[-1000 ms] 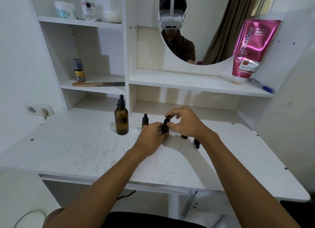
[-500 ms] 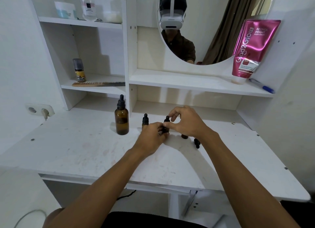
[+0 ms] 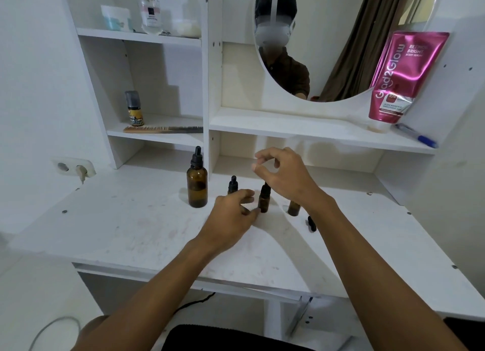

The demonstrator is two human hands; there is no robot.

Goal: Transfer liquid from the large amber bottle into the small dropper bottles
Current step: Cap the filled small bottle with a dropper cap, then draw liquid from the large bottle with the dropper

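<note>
The large amber bottle (image 3: 197, 190) stands on the white desk (image 3: 136, 227) with its black dropper cap on. To its right a small dropper bottle (image 3: 232, 184) is half hidden behind my left hand (image 3: 232, 215). A second small capped bottle (image 3: 264, 200) stands between my hands. My left fingers are spread beside its base, the thumb just touching it. My right hand (image 3: 284, 178) hovers above that bottle, thumb and forefinger loosely curved and empty. A third small bottle (image 3: 294, 209), uncapped, shows under my right wrist. A loose black dropper cap (image 3: 311, 223) lies next to it.
A shelf unit with a round mirror (image 3: 341, 35) backs the desk. A pink tube (image 3: 401, 77) and a blue pen (image 3: 417, 136) rest on the right shelf. A comb (image 3: 162, 129) and a small bottle (image 3: 133, 107) sit on the left shelf. A wall socket (image 3: 73, 167) is at left.
My right hand has lifted off the middle small bottle's cap and risen above it. My left hand has loosened its grip, and the bottle stands on the desk.
</note>
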